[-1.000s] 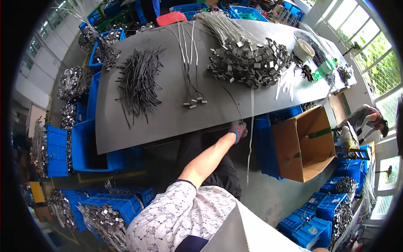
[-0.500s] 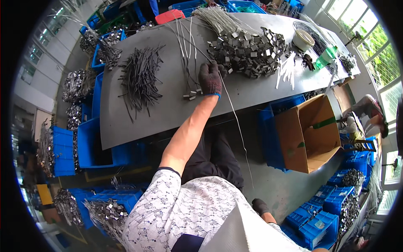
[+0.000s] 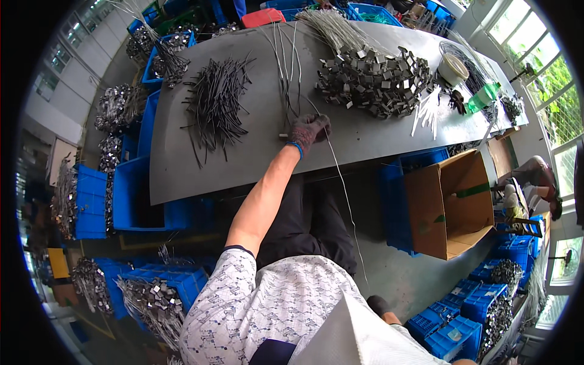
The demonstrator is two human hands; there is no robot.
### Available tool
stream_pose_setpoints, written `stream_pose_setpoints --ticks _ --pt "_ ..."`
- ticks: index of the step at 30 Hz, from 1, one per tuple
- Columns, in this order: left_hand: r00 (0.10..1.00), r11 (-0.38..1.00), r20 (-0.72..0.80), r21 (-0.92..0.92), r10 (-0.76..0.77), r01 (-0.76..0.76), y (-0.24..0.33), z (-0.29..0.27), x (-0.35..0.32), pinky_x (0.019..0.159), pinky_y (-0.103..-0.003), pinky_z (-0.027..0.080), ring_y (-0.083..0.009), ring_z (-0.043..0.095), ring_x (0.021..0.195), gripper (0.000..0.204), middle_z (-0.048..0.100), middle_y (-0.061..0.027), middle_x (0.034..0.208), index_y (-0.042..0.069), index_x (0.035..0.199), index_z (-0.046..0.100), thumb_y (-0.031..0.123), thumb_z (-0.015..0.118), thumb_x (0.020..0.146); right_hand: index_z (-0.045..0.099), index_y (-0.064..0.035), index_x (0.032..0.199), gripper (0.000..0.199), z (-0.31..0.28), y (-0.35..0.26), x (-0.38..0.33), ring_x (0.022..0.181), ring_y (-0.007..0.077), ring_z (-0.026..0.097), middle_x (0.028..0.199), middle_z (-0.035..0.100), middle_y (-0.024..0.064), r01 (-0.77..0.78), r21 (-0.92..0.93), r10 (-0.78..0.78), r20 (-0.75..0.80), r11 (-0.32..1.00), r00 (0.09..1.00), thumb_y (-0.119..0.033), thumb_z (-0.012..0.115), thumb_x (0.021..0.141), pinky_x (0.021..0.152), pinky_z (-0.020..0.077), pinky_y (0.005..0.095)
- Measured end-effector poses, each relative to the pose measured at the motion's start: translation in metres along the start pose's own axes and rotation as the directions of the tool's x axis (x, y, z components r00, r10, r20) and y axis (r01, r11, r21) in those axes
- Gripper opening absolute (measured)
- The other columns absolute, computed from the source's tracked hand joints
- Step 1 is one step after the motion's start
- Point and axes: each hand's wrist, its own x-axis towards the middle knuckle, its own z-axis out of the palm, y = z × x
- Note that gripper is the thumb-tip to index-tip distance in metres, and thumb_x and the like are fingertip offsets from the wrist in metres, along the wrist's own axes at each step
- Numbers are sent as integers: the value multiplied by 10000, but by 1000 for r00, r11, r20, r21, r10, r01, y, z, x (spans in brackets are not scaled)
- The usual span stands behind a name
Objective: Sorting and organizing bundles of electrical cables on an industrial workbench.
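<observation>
My left hand point(image 3: 309, 129), in a dark knitted glove with a blue cuff, is closed over the near part of the metal table point(image 3: 267, 164). It grips a thin pale wire point(image 3: 342, 176), which slants down past the table edge toward my right side. A dark strand curves into the same hand from the far side. Small metal blocks point(image 3: 283, 135) lie beside it, mostly hidden. Low down, my right hand point(image 3: 378, 304) is a dark, rounded, gloved shape; the wire's lower end fades close to it, and its separate fingers are not clear.
Dark short strands point(image 3: 219, 103) lie left, long wires point(image 3: 283, 67) farther back. A heap of metal-ended wires point(image 3: 377, 82), white strips point(image 3: 427, 109), a tub point(image 3: 453, 69) and a green bottle point(image 3: 483, 97) sit right. A cardboard box point(image 3: 426, 207) and blue crates point(image 3: 91, 201) surround the table.
My left hand has come slightly nearer to me and left across the table, covering some small metal blocks. The whole view has shifted a little. The wire still runs toward my right hand.
</observation>
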Motion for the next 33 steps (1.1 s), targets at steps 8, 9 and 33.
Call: stream_pose_setpoints --ticks 8,9,33 --pt "994 928 36 358 101 -107 -75 27 -34 735 -277 487 -108 621 764 234 684 -30 780 -4 907 709 231 700 906 649 -28 1126 308 -319 -266 -27 908 375 676 987 686 227 743 281 -198 -852 607 484 -286 594 966 758 518 388" --pt "994 928 41 356 100 -108 -77 29 -41 735 -277 487 -108 621 764 234 684 -30 780 -4 907 709 231 700 906 652 -26 1118 302 -346 -290 -32 872 368 679 963 689 222 788 320 -160 -873 525 461 -281 592 969 747 516 379" --pt "956 926 -146 -248 254 -284 72 -73 -15 701 -392 603 -246 703 726 150 711 -108 854 29 982 674 174 650 952 695 -103 884 254 -289 -243 -41 798 381 665 824 670 172 481 -52 -309 -825 875 473 -347 632 918 665 516 465"
